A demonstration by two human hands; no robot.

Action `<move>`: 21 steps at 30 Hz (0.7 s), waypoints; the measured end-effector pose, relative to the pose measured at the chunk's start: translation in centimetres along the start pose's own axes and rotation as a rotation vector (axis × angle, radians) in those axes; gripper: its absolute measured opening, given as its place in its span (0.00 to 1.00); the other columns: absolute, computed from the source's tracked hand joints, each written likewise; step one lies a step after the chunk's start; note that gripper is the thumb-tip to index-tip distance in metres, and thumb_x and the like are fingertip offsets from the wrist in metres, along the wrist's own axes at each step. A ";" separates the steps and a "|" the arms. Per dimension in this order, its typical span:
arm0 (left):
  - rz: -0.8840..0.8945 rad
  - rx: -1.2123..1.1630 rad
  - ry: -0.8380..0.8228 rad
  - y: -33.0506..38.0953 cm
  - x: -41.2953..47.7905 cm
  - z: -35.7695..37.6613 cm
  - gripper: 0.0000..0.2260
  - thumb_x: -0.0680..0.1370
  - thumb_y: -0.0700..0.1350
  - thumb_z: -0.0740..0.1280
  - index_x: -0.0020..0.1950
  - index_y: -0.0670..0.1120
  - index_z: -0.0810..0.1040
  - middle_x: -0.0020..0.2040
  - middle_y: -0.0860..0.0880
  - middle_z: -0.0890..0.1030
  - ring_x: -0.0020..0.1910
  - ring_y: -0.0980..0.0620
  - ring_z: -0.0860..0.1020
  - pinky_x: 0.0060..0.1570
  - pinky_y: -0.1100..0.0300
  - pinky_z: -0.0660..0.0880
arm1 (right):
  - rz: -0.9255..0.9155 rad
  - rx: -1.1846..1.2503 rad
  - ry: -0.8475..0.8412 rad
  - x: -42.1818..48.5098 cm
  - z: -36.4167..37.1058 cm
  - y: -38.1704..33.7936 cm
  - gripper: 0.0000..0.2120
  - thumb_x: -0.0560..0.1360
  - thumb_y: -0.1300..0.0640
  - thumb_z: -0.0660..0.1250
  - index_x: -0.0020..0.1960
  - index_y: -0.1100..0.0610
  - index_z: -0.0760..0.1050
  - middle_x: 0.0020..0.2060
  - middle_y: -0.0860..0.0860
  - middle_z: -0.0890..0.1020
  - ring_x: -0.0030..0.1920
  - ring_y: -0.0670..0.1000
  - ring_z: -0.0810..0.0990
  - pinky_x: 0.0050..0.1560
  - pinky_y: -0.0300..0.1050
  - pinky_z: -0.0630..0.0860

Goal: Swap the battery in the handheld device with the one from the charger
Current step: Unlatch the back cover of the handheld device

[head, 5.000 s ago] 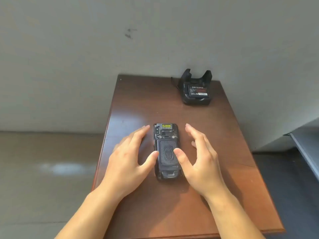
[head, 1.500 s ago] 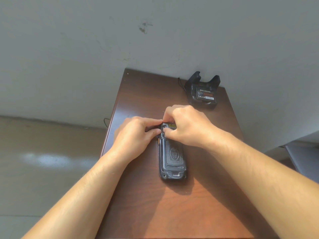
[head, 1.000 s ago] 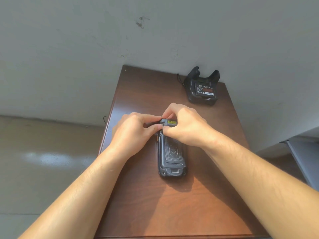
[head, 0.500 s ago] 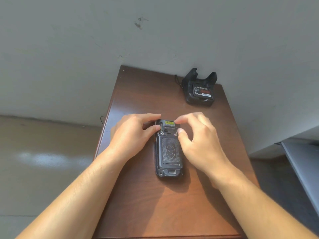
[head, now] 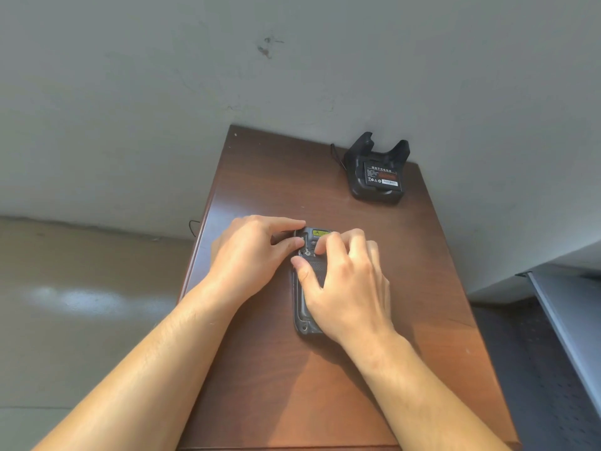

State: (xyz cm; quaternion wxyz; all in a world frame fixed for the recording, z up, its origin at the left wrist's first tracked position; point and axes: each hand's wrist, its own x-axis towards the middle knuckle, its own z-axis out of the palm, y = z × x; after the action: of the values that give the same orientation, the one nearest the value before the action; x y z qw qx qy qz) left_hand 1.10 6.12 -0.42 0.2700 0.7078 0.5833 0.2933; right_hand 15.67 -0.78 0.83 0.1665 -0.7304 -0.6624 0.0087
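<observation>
A black handheld device (head: pixel 302 307) lies face down in the middle of the brown wooden table (head: pixel 276 177), its yellow label at the far end. My left hand (head: pixel 250 255) grips the device's upper left side, thumb and forefinger pinching near its top corner. My right hand (head: pixel 344 288) rests over the back cover, its fingertips on the latch area below the label and its thumb on the cover's left edge. A black charger cradle (head: pixel 361 183) stands at the table's far right corner with a labelled battery (head: pixel 382 177) seated in it.
A grey wall runs along the table's far edge. A thin cable (head: pixel 336 156) leaves the charger on its left. A grey slanted panel (head: pixel 572 323) and dark floor lie to the right; a pale floor is to the left.
My right hand has moved back onto the device, covering most of the back cover, with fingertips on the top latch area. My left hand has kept its hold at the upper left.
</observation>
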 end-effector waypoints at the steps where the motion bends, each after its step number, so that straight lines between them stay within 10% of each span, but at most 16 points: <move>1: 0.003 0.004 -0.001 0.0 0.0 0.0 0.12 0.75 0.58 0.70 0.58 0.66 0.81 0.30 0.68 0.70 0.40 0.60 0.71 0.35 0.65 0.65 | 0.004 0.010 0.003 0.0 0.1 0.0 0.19 0.75 0.33 0.60 0.53 0.48 0.72 0.51 0.48 0.71 0.54 0.54 0.72 0.39 0.48 0.72; 21: 0.015 0.032 0.005 0.2 -0.1 -0.1 0.13 0.75 0.60 0.69 0.59 0.65 0.82 0.31 0.67 0.68 0.52 0.54 0.79 0.40 0.60 0.68 | -0.070 0.219 0.170 0.4 0.2 0.4 0.09 0.78 0.47 0.62 0.50 0.52 0.70 0.46 0.44 0.78 0.50 0.52 0.75 0.40 0.49 0.73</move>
State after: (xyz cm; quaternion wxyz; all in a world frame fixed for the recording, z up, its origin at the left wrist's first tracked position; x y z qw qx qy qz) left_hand 1.17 5.99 -0.24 0.2548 0.7157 0.5831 0.2876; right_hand 16.03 -0.41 0.63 0.3006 -0.6823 -0.6663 0.0133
